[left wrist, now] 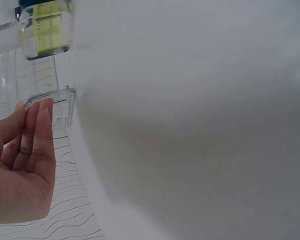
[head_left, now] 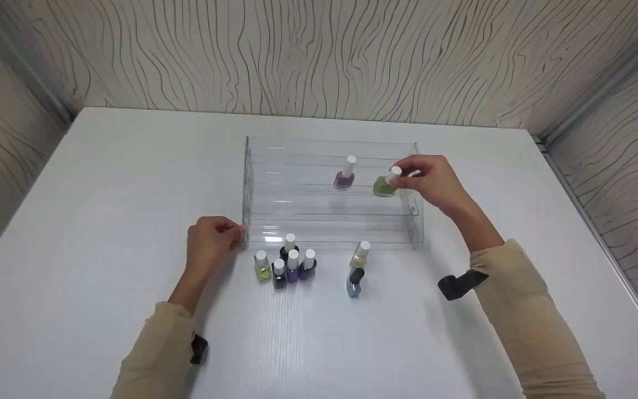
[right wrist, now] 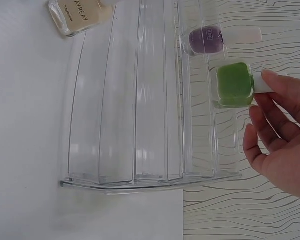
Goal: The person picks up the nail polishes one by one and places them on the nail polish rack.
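Note:
A clear tiered display rack (head_left: pixel 330 221) stands on the white table. My right hand (head_left: pixel 428 180) pinches the white cap of a green nail polish bottle (head_left: pixel 384 187) over the rack's upper right part. Just left of it, a purple nail polish bottle (head_left: pixel 344 180) stands on an upper tier. In the right wrist view the green bottle (right wrist: pixel 234 85) is beside the purple bottle (right wrist: pixel 206 40); whether it touches the tier I cannot tell. Thumb and fingers of my left hand (head_left: pixel 212 239) pinch the front left edge of the rack (left wrist: pixel 65 95).
In front of the rack's left half stand a yellow bottle (head_left: pixel 262 267) and several dark and purple bottles (head_left: pixel 292 271). Toward the right are a cream bottle (head_left: pixel 359 256) and a light blue bottle (head_left: pixel 353 285) with a black cap. A wood-patterned wall (head_left: pixel 297 61) rises behind the table.

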A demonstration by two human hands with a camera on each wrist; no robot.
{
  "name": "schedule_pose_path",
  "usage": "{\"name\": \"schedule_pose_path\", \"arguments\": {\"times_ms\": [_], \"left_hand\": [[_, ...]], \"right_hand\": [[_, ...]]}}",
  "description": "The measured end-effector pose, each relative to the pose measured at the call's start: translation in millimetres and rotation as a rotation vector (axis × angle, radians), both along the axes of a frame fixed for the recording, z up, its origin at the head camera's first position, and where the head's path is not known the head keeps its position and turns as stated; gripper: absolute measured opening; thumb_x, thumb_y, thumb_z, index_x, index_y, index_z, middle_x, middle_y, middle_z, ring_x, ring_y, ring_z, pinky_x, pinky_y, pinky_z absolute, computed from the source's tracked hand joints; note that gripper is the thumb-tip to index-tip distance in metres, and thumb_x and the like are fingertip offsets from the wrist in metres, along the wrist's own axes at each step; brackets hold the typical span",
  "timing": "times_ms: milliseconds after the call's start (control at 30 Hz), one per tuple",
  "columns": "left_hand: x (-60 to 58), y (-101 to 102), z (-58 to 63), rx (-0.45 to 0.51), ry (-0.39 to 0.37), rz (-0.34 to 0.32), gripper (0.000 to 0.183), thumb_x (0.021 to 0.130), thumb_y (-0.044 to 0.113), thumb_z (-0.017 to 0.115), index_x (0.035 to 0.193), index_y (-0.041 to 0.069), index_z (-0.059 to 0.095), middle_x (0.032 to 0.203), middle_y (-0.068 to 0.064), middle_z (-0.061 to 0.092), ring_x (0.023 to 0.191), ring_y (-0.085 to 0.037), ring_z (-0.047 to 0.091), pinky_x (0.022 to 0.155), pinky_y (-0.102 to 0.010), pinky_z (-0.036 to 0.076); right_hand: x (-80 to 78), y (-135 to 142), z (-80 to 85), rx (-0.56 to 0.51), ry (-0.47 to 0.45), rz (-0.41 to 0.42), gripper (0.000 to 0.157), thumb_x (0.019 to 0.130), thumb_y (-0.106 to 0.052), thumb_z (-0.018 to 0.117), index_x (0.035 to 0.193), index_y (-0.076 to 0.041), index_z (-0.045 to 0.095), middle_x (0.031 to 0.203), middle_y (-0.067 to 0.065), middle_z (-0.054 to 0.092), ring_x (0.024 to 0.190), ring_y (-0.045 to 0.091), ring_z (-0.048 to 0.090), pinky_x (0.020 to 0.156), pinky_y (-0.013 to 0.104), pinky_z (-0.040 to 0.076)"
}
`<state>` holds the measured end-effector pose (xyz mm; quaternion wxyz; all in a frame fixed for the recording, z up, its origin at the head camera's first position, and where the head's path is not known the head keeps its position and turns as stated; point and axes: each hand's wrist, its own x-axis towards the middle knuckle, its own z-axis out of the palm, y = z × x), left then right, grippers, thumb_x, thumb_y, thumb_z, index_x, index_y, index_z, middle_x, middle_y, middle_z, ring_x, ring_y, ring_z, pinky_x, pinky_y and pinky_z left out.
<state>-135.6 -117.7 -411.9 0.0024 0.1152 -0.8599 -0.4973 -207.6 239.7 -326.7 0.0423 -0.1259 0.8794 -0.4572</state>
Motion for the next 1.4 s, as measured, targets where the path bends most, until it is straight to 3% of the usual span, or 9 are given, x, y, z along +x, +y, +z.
{"name": "schedule_pose_path", "arguments": {"times_ms": [633,1400], "left_hand": [[-0.5,0.2,1.1,-0.013,-0.013,0.01,0.011,0.083,0.008,0.066,0.081,-0.003,0.068,0.071,-0.01,0.063,0.058,-0.015,0.059,0.054,-0.023,0.049],[1.5,0.8,3.1,-0.029,-0.057,0.03,0.011,0.085,0.009,0.064,0.084,0.0,0.068,0.075,-0.011,0.063,0.066,-0.024,0.062,0.055,-0.021,0.05]], "right_hand": [[-18.7,-7.3,4.4,0.035,0.018,-0.015,0.028,0.082,-0.011,0.068,0.104,0.004,0.063,0.097,0.011,0.058,0.092,0.019,0.051,0.076,0.026,0.045],[-23.3,-6.2,-13.8,0.089,-0.012,-0.036,0.025,0.082,-0.008,0.066,0.105,0.002,0.063,0.097,0.011,0.059,0.092,0.02,0.052,0.08,0.033,0.044]]}}
